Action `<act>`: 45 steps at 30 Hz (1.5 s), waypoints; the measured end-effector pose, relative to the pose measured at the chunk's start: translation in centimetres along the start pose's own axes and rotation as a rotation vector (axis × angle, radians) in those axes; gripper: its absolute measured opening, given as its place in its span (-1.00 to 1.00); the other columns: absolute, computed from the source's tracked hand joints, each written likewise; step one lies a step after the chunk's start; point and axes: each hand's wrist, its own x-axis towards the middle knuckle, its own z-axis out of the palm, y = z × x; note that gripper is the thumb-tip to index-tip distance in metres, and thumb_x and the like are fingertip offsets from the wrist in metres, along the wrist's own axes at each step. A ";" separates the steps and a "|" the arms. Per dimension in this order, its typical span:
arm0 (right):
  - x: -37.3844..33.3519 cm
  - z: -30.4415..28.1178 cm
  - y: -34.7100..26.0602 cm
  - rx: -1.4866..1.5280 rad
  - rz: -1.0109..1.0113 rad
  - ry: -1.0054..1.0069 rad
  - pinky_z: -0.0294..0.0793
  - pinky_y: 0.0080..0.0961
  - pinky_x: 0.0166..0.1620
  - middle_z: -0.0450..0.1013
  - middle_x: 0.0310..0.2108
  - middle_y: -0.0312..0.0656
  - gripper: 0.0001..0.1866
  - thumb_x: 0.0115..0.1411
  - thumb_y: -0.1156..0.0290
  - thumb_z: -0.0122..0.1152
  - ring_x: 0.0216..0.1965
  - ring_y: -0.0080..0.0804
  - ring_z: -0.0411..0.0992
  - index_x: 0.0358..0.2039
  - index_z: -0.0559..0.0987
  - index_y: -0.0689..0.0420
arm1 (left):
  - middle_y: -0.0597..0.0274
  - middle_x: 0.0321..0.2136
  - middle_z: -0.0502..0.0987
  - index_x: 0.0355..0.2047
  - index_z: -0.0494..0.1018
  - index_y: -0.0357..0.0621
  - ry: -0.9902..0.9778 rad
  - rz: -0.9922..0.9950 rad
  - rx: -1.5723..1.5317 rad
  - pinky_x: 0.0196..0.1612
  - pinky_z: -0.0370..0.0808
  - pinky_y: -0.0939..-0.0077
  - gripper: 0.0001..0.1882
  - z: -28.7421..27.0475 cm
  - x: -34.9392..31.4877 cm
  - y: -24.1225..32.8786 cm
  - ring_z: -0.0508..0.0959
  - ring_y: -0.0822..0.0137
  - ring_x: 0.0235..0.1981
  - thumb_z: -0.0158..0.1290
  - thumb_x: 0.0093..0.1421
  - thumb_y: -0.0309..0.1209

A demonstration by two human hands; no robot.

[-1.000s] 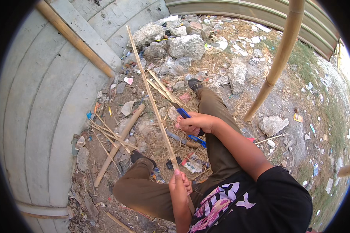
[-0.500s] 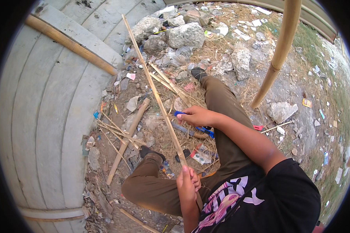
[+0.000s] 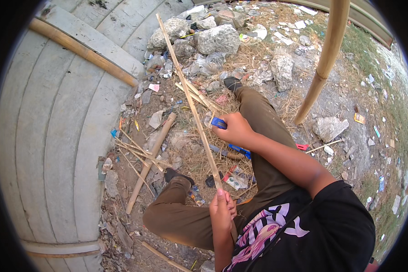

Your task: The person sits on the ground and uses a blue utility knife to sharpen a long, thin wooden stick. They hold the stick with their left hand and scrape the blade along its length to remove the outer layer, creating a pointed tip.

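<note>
A long, pale bamboo strip slants from my lap toward the rubble. Its near end is gripped by my left hand, fingers wrapped round it and thumb along the top. Beside the strip's middle, my right hand is closed on a small blue tool. The tool's front is near the strip; whether they touch I cannot tell. Below that hand, a knife with a wooden handle and a blue cutter lie on the ground between my legs.
A bamboo pole and thin bamboo sticks lie left of my legs; split pieces lie ahead. An upright bamboo post stands right, a panelled wall left. Rocks and litter cover the far ground. A red object lies beside my right leg.
The strip's far end has swung slightly right. My right hand has moved a little farther away and rightward, and more of the blue tool shows. My left hand keeps its grip, shifted slightly right.
</note>
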 end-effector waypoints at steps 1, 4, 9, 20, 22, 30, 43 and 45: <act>-0.1 0.1 0.0 -0.053 -0.072 0.009 0.45 -0.21 -0.42 0.44 -0.68 0.00 -0.71 0.06 0.22 0.24 -0.63 -0.02 0.45 -0.56 0.59 0.21 | 0.46 -0.71 0.10 -0.44 0.20 -0.05 0.000 -0.001 0.007 -0.76 -0.01 0.69 -0.57 0.1 0.0 0.0 0.05 0.62 -0.77 -0.21 0.49 -0.03; 0.0 0.0 -0.4 -0.137 -0.143 0.011 0.47 -0.16 -0.39 0.45 -0.66 0.02 -0.77 0.05 0.27 0.22 -0.58 0.04 0.46 -0.54 0.60 0.18 | 0.45 -0.71 0.11 -0.44 0.20 -0.03 0.007 0.005 0.049 -0.76 0.00 0.68 -0.57 0.1 0.2 -0.4 0.06 0.62 -0.77 -0.21 0.49 -0.02; -0.1 0.4 0.4 -0.270 -0.157 -0.013 0.51 -0.07 -0.31 0.48 -0.60 0.08 -0.77 0.03 0.27 0.19 -0.52 0.10 0.50 -0.53 0.62 0.19 | 0.44 -0.70 0.16 -0.45 0.20 -0.02 0.040 0.028 0.116 -0.74 0.06 0.66 -0.56 0.3 0.3 -0.9 0.11 0.61 -0.76 -0.20 0.48 -0.01; -1.3 0.4 1.5 -0.338 -0.113 -0.091 0.54 -0.04 -0.29 0.50 -0.58 0.12 -0.70 0.04 0.23 0.18 -0.49 0.11 0.53 -0.56 0.63 0.23 | 0.46 -0.68 0.22 -0.44 0.23 -0.02 0.072 0.005 0.158 -0.72 0.13 0.68 -0.55 0.1 0.7 -1.5 0.18 0.64 -0.75 -0.19 0.47 0.04; -1.4 0.0 1.2 -0.318 -0.092 -0.130 0.54 -0.04 -0.29 0.50 -0.58 0.12 -0.70 0.04 0.22 0.18 -0.49 0.12 0.53 -0.56 0.63 0.22 | 0.46 -0.68 0.22 -0.44 0.23 -0.02 0.072 -0.003 0.152 -0.73 0.13 0.68 -0.55 0.1 0.7 -1.5 0.18 0.64 -0.75 -0.19 0.47 0.04; -1.7 0.7 2.3 -0.291 -0.132 -0.165 0.54 -0.04 -0.28 0.53 -0.55 0.07 -0.72 0.02 0.19 0.19 -0.49 0.09 0.54 -0.55 0.64 0.16 | 0.47 -0.70 0.17 -0.44 0.22 -0.01 0.086 0.014 0.144 -0.74 0.04 0.67 -0.57 0.1 0.9 -1.8 0.11 0.62 -0.77 -0.18 0.47 0.01; 1.2 -0.6 0.4 -0.257 -0.002 0.046 0.54 -0.05 -0.27 0.54 -0.54 0.09 -0.72 0.06 0.23 0.18 -0.46 0.10 0.54 -0.46 0.66 0.21 | 0.47 -0.70 0.18 -0.44 0.22 -0.01 0.026 0.006 0.162 -0.76 0.03 0.67 -0.56 0.8 0.6 -1.4 0.11 0.63 -0.78 -0.19 0.47 0.01; 1.1 -0.3 1.2 -0.294 -0.007 0.023 0.54 -0.05 -0.27 0.53 -0.54 0.11 -0.71 0.06 0.23 0.18 -0.47 0.10 0.54 -0.47 0.65 0.23 | 0.46 -0.71 0.16 -0.45 0.19 0.00 0.019 0.003 0.157 -0.77 -0.02 0.66 -0.57 0.8 0.6 -1.5 0.08 0.62 -0.79 -0.19 0.48 0.00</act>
